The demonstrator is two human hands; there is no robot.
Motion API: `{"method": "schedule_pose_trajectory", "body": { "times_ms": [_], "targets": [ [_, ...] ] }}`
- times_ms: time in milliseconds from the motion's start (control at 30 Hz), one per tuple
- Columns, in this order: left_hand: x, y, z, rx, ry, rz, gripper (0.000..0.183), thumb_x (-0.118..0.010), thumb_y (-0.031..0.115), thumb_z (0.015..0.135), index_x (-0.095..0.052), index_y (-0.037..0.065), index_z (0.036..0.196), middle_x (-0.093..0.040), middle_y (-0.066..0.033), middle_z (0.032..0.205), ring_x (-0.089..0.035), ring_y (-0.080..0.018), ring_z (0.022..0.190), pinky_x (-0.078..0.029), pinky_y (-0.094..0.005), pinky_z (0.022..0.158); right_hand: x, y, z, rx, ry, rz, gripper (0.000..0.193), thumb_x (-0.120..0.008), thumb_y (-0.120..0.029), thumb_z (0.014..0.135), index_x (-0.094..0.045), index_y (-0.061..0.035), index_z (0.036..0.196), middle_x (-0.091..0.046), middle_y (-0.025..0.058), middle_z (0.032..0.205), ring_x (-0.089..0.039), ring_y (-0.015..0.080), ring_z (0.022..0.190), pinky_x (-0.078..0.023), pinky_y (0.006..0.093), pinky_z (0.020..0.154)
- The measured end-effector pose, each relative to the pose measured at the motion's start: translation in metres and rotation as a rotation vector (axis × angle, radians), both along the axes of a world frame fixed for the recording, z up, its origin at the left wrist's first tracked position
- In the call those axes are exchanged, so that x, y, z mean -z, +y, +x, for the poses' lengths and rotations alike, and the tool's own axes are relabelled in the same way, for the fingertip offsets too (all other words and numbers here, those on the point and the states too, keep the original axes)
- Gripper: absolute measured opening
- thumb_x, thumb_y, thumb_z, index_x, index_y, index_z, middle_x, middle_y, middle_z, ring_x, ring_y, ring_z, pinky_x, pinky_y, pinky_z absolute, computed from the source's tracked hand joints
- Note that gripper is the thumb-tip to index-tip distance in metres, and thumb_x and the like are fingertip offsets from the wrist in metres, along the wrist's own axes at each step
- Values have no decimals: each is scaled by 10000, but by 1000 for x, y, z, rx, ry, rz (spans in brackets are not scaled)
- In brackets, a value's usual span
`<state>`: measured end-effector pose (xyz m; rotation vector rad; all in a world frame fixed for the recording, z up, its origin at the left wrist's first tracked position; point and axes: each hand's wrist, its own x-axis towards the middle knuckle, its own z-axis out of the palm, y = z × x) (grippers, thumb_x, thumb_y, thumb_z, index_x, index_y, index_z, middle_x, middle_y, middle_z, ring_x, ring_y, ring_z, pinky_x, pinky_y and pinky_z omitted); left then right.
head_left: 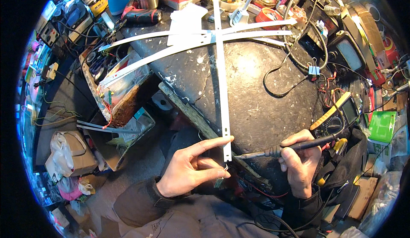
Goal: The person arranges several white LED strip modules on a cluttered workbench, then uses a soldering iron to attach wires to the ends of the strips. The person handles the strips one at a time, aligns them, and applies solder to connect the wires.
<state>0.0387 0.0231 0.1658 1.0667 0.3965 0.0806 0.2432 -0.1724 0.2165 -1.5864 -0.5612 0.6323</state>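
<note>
The long white strip [220,80] runs down across the dark counter [260,88], its near end reaching past the counter's edge. Left of that end, the left hand [188,165] is half curled, forefinger against the strip and thumb just below it beside a short lead [226,168]; whether the thumb pinches the lead, I cannot tell. Right of the strip, the right hand [301,161] is closed round a soldering iron [269,152], whose tip points at the strip's near end, touching or just beside it. Work looks under way at that end alone; whether any joint is finished there does not show. Several slimmer white strips [171,52] lie across the long strip's far part, with neither hand on them, so they look left aside for now.
</note>
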Motion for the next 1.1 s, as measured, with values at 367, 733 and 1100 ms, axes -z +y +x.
{"method": "schedule_pose_trajectory", "body": {
  "times_ms": [367,733,1100],
  "targets": [
    [0,0,1,8,8,3,715,-761,-81,974,-489,24,1627,-790,-127,1150,-770,-153,1035,-614,-280,951,-2,6,-2,-20,21,-81,182,-790,26,926,-694,24,1080,-719,70,863,-648,88,661,-516,223,589],
    [2,0,1,8,-2,-11,732,-765,-82,972,-480,36,1636,-799,-123,1103,-764,-139,1020,-609,-272,945,-1,3,-2,-13,-17,-77,187,-790,18,917,-691,21,1075,-714,73,846,-647,94,649,-508,221,578],
    [-5,-4,15,-17,-70,171,757,-764,-128,940,-450,-29,1621,-571,-184,1573,-790,-240,1057,-642,-335,956,7,2,6,172,-3,272,200,-730,-90,1001,-621,0,1142,-681,101,813,-560,115,571,-456,238,498]
  ]
}}
